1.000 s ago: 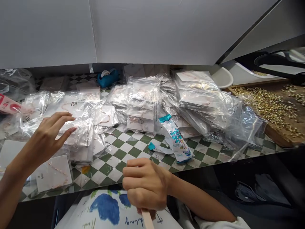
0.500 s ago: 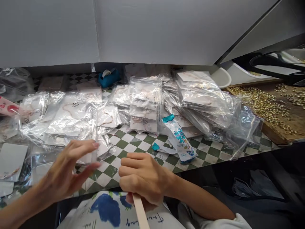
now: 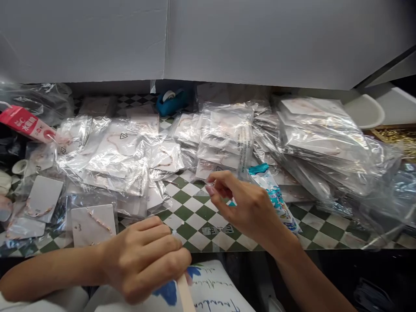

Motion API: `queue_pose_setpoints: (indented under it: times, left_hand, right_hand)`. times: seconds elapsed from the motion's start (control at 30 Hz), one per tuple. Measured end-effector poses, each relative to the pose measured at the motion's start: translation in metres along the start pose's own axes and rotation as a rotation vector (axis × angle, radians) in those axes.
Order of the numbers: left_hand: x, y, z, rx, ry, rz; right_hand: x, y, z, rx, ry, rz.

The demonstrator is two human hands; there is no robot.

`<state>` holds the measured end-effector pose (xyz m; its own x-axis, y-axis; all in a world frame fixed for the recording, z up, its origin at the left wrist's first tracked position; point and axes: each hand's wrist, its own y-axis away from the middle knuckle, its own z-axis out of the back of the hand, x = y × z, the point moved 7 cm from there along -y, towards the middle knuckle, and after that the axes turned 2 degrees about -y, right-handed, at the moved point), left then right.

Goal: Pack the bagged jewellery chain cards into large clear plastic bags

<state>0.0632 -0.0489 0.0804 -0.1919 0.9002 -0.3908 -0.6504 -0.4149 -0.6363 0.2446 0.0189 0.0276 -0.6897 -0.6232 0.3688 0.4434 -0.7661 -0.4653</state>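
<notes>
My left hand (image 3: 147, 255) is closed around a pale, flat strip (image 3: 186, 294) at the table's front edge. The strip runs down towards my lap; its upper end is hidden in the fist. My right hand (image 3: 248, 203) hovers over the checkered table, thumb and fingers curved and apart, with nothing visible between them. Partly behind it lies a white and teal wrapper (image 3: 276, 195). Close to my left hand is a clear bag with a chain bracelet (image 3: 100, 220) on a white card.
Piles of bagged jewellery cards (image 3: 113, 151) cover the left and a taller stack (image 3: 318, 125) the right. A blue tape dispenser (image 3: 172, 102) and a pink carton (image 3: 27, 123) sit farther back. A grey panel (image 3: 227, 43) rises behind; gold pieces (image 3: 399, 136) lie far right.
The strip has passed from my right hand to my left, which has closed on it. My right hand has opened and moved up and right towards the wrapper. The view has swung left.
</notes>
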Motion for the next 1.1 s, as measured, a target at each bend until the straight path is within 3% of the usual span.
queue_pose_setpoints:
  times: [0.1, 0.23, 0.33, 0.5, 0.67, 0.83, 0.93, 1.0, 1.1]
  left_hand:
    - [-0.003, 0.005, 0.0, 0.013, 0.011, 0.004]
    - [0.0, 0.011, 0.001, 0.065, 0.109, 0.056]
    - [0.001, 0.015, 0.005, 0.011, 0.142, 0.078]
    - [0.006, 0.02, 0.013, -0.092, 0.055, 0.126]
    - [0.011, 0.019, 0.016, 0.015, 0.124, 0.116]
    - [0.017, 0.02, 0.016, -0.031, 0.121, 0.183]
    - [0.019, 0.018, 0.016, -0.079, 0.147, 0.151]
    - [0.021, 0.015, 0.017, -0.103, 0.163, 0.119]
    - [0.025, 0.01, 0.017, -0.071, 0.178, 0.112]
  right_hand:
    - [-0.009, -0.011, -0.007, 0.06, -0.034, -0.038]
    - [-0.019, -0.034, -0.045, 0.391, -0.224, -0.043]
    - [-0.035, -0.051, -0.072, 0.603, -0.12, -0.058]
    - [-0.053, -0.085, -0.089, 0.775, -0.037, -0.034]
    - [-0.053, -0.112, -0.097, 0.791, -0.14, -0.002]
    - [-0.049, -0.128, -0.092, 0.552, -0.439, -0.075]
    - [-0.054, -0.127, -0.085, 0.454, -0.449, -0.208]
    - [-0.059, -0.12, -0.086, 0.541, -0.418, -0.332]
    - [-0.059, -0.107, -0.096, 0.768, -0.61, -0.511]
